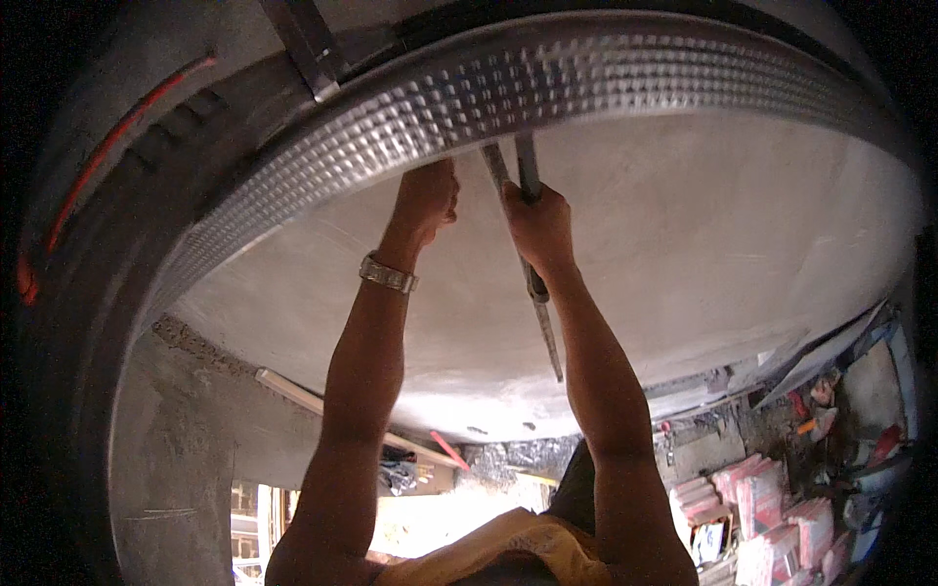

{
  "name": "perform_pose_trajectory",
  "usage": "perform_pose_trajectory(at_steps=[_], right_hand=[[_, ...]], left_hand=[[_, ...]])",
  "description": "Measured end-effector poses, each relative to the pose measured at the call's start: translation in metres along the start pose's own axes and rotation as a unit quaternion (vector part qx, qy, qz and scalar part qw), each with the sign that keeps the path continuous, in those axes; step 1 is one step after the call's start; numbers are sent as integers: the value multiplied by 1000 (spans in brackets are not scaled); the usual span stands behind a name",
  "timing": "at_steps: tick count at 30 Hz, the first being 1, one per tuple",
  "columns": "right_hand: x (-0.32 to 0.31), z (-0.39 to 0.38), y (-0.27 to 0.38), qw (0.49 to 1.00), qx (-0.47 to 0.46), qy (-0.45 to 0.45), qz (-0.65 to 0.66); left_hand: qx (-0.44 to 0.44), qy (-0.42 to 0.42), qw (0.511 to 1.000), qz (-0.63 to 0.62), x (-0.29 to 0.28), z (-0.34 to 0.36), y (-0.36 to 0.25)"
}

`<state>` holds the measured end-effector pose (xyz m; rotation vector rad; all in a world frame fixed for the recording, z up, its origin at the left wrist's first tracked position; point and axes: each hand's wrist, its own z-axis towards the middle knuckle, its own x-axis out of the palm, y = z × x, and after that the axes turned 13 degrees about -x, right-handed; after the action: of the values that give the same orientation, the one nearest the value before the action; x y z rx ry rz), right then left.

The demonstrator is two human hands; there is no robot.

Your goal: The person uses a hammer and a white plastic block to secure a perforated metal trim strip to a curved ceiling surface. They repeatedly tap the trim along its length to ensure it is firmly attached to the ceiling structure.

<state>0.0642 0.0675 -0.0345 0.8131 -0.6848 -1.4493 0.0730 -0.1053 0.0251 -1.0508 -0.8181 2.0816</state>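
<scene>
A dimpled, shiny metal channel [586,83] curves across the top of the view. My left hand [427,200], with a metal watch [388,274] on its wrist, is raised to the channel's lower edge. Its fingers are curled, and the channel's edge hides the upper part, so what it holds cannot be made out. Just to the right, my right hand [540,227] is closed round a long-handled metal tool [529,166]. Two dark bars of it run up behind the channel, and a thin tapered end [549,337] points down past my wrist. The tool's upper end is hidden.
Behind my arms spreads a broad grey plastered surface [703,215]. A red cable [107,146] hangs at the upper left, beside a dark metal bracket [311,49]. Several red-and-white packs [772,508] are stacked at the lower right, with clutter around them. A pale strip [288,389] lies lower left.
</scene>
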Motion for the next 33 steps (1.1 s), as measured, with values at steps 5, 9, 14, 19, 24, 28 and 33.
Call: perform_pose_trajectory(at_steps=[5, 9, 14, 19, 24, 28, 33], right_hand=[[-39, -117, -61, 989, 114, -24, 88], [-90, -243, -100, 984, 129, -15, -125], [-131, -379, -148, 934, 184, 111, -285], [-145, -429, -123, 897, 297, 126, -303], [-147, -433, -94, 855, 317, 236, -335], [-163, -433, -82, 840, 319, 268, -347], [-177, -438, -89, 803, 309, 346, -374]], left_hand=[[-302, 97, 939, -136, 22, -52, -31], [132, 108, 938, 302, 33, -122, 108], [103, 356, 790, 489, 48, -304, 208], [-218, 462, 812, 282, 40, -485, 264], [-355, 596, 611, 381, -36, -626, 330], [-260, 613, 650, 368, -70, -629, 343], [-628, 297, 698, 177, -36, -539, 266]])
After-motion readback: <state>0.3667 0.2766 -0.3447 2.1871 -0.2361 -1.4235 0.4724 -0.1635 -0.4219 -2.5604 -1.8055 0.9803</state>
